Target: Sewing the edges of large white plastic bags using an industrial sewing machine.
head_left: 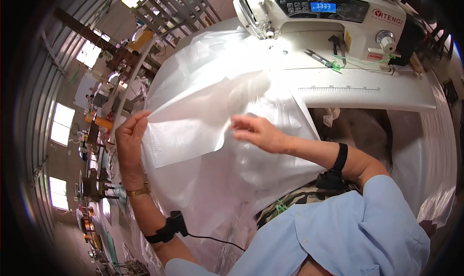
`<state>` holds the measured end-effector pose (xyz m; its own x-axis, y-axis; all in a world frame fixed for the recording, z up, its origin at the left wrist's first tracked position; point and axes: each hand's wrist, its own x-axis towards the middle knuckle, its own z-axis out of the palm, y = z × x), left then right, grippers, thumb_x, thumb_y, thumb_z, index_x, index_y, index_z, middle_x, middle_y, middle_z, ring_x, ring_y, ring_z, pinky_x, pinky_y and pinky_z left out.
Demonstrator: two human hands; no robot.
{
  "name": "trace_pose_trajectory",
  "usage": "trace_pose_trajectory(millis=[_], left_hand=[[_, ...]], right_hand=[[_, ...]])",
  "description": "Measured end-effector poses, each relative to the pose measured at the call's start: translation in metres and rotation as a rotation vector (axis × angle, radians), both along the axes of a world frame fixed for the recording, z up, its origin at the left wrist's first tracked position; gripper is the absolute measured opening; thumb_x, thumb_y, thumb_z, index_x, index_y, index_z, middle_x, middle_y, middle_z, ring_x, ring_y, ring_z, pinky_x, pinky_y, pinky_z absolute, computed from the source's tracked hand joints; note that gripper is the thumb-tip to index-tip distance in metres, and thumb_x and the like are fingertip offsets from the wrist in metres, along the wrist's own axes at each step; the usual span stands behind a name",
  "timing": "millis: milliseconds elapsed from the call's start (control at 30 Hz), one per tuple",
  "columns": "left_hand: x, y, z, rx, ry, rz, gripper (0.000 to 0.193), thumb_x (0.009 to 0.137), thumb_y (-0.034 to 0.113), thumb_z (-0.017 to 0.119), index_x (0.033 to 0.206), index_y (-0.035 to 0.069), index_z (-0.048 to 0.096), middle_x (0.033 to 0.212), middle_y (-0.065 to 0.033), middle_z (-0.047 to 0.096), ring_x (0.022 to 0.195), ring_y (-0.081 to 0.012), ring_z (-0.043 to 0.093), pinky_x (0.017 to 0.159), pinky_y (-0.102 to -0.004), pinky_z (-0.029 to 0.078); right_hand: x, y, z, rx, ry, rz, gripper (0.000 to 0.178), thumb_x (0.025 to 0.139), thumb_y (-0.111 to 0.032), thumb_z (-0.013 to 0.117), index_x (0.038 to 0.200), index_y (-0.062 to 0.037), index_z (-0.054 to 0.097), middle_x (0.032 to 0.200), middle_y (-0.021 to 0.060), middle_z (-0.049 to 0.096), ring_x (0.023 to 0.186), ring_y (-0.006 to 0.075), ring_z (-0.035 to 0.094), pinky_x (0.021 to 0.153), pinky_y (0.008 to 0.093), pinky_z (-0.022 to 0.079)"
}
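Note:
A large sheet of thin white, see-through plastic-like material (193,141) spreads over the machine bed and drapes down toward my lap. Its upper layer is folded back into a flap with a finely textured face. My left hand (131,138) pinches the flap's left edge between thumb and fingers. My right hand (261,133) is over the middle of the sheet, its fingers slightly bent and apart, with the fingertips beside the flap's curled right edge. Just beyond the sheet stands a white sewing machine (328,15); the sheet's far part reaches up to its needle end.
Thread snips (319,58) and a small dark tool (335,44) lie on the machine bed near green thread (337,67). A ruler scale (338,88) runs along the bed. Right of my hand is a dark opening (362,136). A metal rack (176,10) stands at the far left.

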<state>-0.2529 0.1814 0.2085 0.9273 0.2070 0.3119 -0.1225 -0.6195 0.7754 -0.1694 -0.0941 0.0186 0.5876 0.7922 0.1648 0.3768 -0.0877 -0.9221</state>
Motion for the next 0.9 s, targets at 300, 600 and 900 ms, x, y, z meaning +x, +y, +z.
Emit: trace_pose_trajectory(millis=[300, 600, 900], left_hand=[[0.009, -0.047, 0.042, -0.251, -0.030, -0.086, 0.026, 0.099, 0.018, 0.061, 0.114, -0.001, 0.069, 0.097, -0.0077, 0.073, 0.081, -0.0091, 0.066, 0.076, -0.0218, 0.053], [0.003, -0.026, 0.022, -0.357, 0.012, -0.076, 0.024, 0.099, 0.015, 0.060, 0.114, -0.002, 0.068, 0.100, -0.0105, 0.073, 0.083, -0.0113, 0.069, 0.076, -0.0224, 0.056], [0.004, 0.023, -0.010, 0.067, 0.032, 0.035, 0.023, 0.097, 0.013, 0.063, 0.112, -0.002, 0.071, 0.098, -0.0100, 0.075, 0.083, -0.0095, 0.067, 0.076, -0.0236, 0.054]], right_hand=[[-0.001, 0.038, 0.010, 0.533, 1.053, -0.157, 0.085, 0.089, -0.056, 0.068, 0.139, 0.0042, 0.035, 0.129, 0.0171, 0.053, 0.104, 0.0237, 0.062, 0.081, 0.0338, 0.053], [-0.048, 0.070, -0.021, 0.210, 1.227, -0.109, 0.060, 0.097, -0.059, 0.053, 0.117, -0.0032, 0.052, 0.090, 0.0050, 0.061, 0.077, 0.0143, 0.061, 0.070, 0.0316, 0.054], [-0.074, 0.043, -0.012, 0.576, 0.972, -0.197, 0.042, 0.104, -0.041, 0.047, 0.085, -0.0048, 0.054, 0.073, 0.0034, 0.060, 0.063, 0.0131, 0.059, 0.065, 0.0306, 0.054]])
